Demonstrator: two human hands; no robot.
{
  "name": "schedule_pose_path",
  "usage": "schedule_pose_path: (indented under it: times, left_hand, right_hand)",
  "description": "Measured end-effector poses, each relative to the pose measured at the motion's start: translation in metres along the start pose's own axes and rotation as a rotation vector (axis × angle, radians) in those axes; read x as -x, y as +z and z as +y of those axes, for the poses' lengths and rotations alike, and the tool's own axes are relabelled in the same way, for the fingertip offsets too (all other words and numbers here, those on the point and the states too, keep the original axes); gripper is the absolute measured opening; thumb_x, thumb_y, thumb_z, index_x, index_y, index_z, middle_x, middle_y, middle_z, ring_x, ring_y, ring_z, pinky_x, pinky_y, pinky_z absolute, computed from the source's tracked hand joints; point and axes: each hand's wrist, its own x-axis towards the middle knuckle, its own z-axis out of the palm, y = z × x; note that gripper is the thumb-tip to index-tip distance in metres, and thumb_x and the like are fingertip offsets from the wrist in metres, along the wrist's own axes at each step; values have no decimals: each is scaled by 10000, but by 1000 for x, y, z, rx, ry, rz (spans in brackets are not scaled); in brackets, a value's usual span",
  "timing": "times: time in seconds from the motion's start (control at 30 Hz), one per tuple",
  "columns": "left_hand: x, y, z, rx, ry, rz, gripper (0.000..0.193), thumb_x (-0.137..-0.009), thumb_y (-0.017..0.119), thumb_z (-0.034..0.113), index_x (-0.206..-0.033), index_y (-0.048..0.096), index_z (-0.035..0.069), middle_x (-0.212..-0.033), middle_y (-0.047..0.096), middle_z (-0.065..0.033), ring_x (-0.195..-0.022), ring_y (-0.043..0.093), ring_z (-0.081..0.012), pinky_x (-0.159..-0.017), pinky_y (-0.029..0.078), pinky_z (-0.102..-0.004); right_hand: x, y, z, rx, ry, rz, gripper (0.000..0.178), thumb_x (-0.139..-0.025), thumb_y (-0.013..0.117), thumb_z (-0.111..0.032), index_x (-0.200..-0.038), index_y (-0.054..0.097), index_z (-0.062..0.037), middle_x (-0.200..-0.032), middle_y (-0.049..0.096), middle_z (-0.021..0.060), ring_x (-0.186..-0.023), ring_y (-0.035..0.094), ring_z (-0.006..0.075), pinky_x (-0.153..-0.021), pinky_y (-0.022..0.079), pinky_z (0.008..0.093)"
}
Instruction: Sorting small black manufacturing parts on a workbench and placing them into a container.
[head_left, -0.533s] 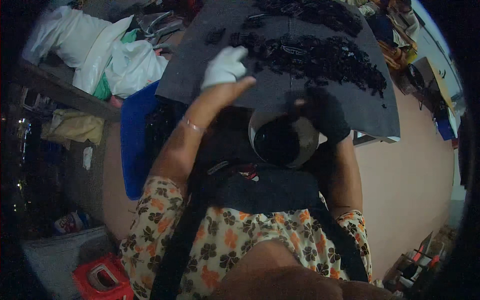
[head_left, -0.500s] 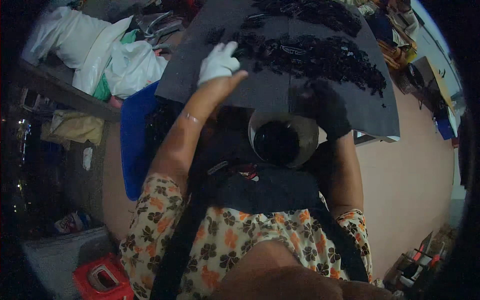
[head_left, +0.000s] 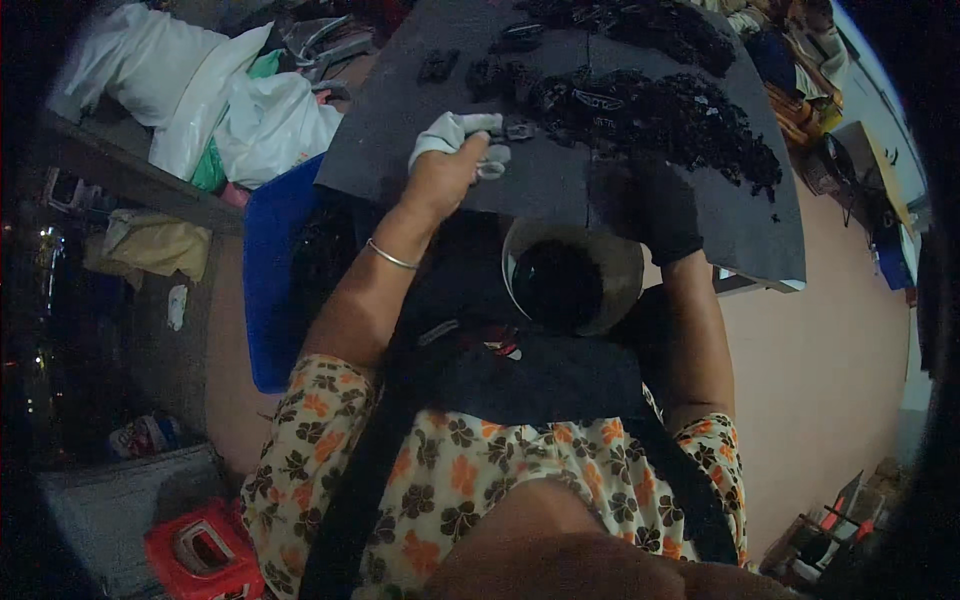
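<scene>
My left hand wears a white glove that leaves the thumb bare. It is closed, thumb against the bent fingers, over the near left part of the dark grey tabletop. What is between the fingers, if anything, I cannot make out. A small dark piece lies just beyond the fingertips. My right hand, in a black glove, is low over the table's near edge, its fingers lost in shadow. Small black parts lie heaped across the table. Between my forearms sits a pale round bucket with black contents.
A blue tub stands left of the table. White sacks rest on a ledge at the far left. A red box-like container is at the lower left. At the right are a pinkish floor and a rack-like object.
My left hand has turned and come slightly nearer and to the right, its fingers now drawn together with the thumb. My right hand has barely moved. The view has shifted slightly.
</scene>
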Motion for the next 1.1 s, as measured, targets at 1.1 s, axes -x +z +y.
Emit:
schedule_pose_path:
  times: [1.1]
  left_hand:
    - [55,31,19,-97,7,-251,234,-748,679,0,-966,594,8,-905,627,-77,-772,600,-127,-613,515,-239]
  right_hand:
    - [32,-19,-65,-52,-492,144,273,-639,636,-56,-905,580,-34,-924,592,100,-796,576,280,-695,466,375]
